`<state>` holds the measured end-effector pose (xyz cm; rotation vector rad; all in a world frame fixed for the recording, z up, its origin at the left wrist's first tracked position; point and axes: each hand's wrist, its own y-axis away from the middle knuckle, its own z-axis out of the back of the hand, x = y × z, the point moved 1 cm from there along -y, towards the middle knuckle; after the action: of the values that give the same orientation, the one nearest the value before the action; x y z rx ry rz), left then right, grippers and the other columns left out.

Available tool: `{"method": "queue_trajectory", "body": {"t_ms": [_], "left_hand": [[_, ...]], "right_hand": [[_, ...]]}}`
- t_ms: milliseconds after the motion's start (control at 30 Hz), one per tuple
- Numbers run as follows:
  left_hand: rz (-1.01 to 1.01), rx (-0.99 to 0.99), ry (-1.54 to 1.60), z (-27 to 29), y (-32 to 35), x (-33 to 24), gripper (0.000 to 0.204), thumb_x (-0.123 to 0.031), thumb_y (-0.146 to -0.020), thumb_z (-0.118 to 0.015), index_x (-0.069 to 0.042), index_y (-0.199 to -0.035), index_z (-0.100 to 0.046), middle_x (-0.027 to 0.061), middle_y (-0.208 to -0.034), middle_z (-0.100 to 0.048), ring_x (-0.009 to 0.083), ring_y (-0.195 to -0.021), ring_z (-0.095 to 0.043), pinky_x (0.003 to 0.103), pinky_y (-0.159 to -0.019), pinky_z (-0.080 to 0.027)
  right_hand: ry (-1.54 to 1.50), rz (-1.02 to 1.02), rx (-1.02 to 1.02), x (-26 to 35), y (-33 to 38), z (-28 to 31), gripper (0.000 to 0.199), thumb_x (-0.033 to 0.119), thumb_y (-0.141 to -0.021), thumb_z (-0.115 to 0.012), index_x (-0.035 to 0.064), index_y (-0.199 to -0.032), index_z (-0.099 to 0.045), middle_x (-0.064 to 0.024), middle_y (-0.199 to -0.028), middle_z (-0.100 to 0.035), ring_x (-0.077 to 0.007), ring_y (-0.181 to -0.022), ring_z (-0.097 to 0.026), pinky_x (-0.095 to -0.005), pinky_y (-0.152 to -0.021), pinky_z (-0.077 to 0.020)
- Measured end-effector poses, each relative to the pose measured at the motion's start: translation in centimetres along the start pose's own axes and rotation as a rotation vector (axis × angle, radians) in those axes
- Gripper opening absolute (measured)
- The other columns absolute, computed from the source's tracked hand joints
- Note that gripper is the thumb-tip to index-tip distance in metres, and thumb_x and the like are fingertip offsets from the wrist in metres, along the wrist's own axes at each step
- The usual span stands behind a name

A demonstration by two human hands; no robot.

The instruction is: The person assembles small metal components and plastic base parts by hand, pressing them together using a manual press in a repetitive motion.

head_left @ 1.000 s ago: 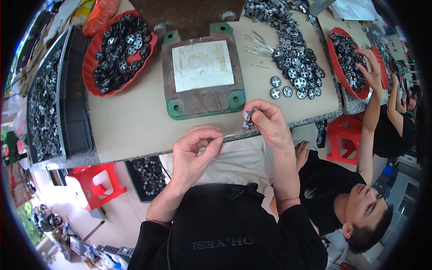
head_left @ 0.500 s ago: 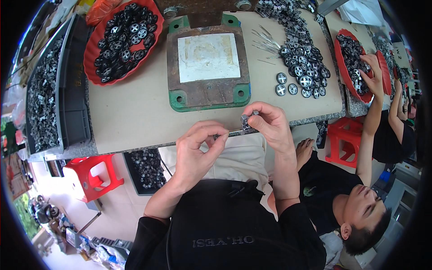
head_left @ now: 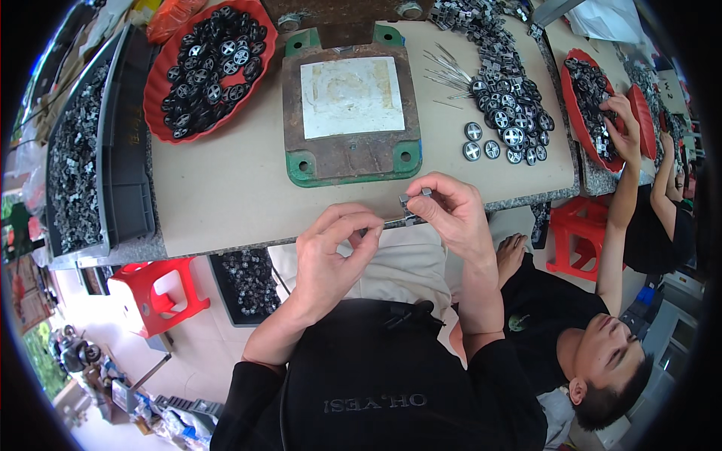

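Over the table's near edge, my left hand (head_left: pixel 331 252) pinches one end of a thin metal rod (head_left: pixel 392 220) between thumb and fingers. The rod points right, toward a small dark grey metal block part (head_left: pixel 410 210). My right hand (head_left: pixel 456 222) grips that part between thumb and fingertips, which hide some of it. Whether the rod's tip enters the part or only touches it, I cannot tell. Several loose thin metal rods (head_left: pixel 450 74) lie on the table beside a heap of black wheels with silver cross-shaped hubs (head_left: pixel 513 137).
A rusty press base with green corners (head_left: pixel 350 161) stands ahead. A red tray (head_left: pixel 162 128) of wheels and a grey bin (head_left: pixel 124 195) of small metal parts are at left. Grey block parts (head_left: pixel 500 56) lie far right. A co-worker's hand (head_left: pixel 624 124) reaches into another red tray (head_left: pixel 575 113).
The grey part has turned slightly in my right fingers and sits a little lower. My left hand keeps its pinch on the rod, nearly in place.
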<state>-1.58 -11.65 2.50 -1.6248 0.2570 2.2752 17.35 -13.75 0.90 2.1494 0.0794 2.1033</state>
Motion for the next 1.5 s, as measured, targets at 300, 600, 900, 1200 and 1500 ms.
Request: {"method": "queue_trajectory", "body": {"t_ms": [300,600,900,1200,1500], "left_hand": [[0.073,0.002,0.119,0.0,-0.4,0.6,0.015,0.002,-0.077,-0.067,-0.002,-0.091,-0.068,0.0076,-0.094,-0.064,0.0086,-0.063,-0.058,0.022,-0.059,-0.048],[0.157,0.097,0.252,-0.4,-0.2,1.2,0.017,0.001,-0.078,-0.066,-0.002,-0.095,-0.068,0.0082,-0.098,-0.065,0.0070,-0.067,-0.059,0.021,-0.060,-0.048],[0.303,0.188,0.601,0.1,-0.1,1.1,0.040,0.006,-0.081,-0.065,0.005,-0.120,-0.054,0.0118,-0.108,-0.062,0.0118,-0.089,-0.062,0.023,-0.075,-0.052],[0.256,0.186,0.628,-0.4,0.1,1.6,0.042,0.006,-0.080,-0.066,0.004,-0.120,-0.055,0.0126,-0.107,-0.062,0.0135,-0.090,-0.063,0.024,-0.077,-0.054],[0.332,0.190,0.786,-0.8,0.1,2.3,0.040,0.006,-0.081,-0.065,0.005,-0.120,-0.054,0.0119,-0.102,-0.065,0.0136,-0.089,-0.063,0.024,-0.078,-0.053]], "right_hand": [[-0.129,-0.073,-0.034,1.4,0.6,-0.8,0.016,0.006,-0.082,-0.067,-0.0007,-0.096,-0.063,0.0006,-0.082,-0.063,-0.0022,-0.063,-0.051,-0.0196,-0.055,-0.0389],[0.195,0.046,0.068,1.3,1.5,-1.0,0.035,-0.001,-0.078,-0.069,-0.0013,-0.111,-0.059,-0.0030,-0.093,-0.063,-0.0060,-0.076,-0.056,-0.0202,-0.067,-0.0448],[-0.109,0.059,-0.038,-0.3,2.1,-1.5,0.035,-0.001,-0.078,-0.068,-0.0033,-0.111,-0.058,-0.0077,-0.095,-0.066,-0.0104,-0.078,-0.061,-0.0246,-0.071,-0.0491],[0.118,0.184,-0.090,0.0,2.0,-2.9,0.031,-0.002,-0.076,-0.068,-0.0030,-0.106,-0.061,-0.0086,-0.091,-0.065,-0.0134,-0.077,-0.064,-0.0268,-0.066,-0.0515],[-0.083,0.072,-0.046,0.5,2.3,-2.5,0.033,-0.004,-0.076,-0.067,-0.0014,-0.109,-0.061,-0.0072,-0.091,-0.064,-0.0127,-0.079,-0.064,-0.0256,-0.066,-0.0527]]}}
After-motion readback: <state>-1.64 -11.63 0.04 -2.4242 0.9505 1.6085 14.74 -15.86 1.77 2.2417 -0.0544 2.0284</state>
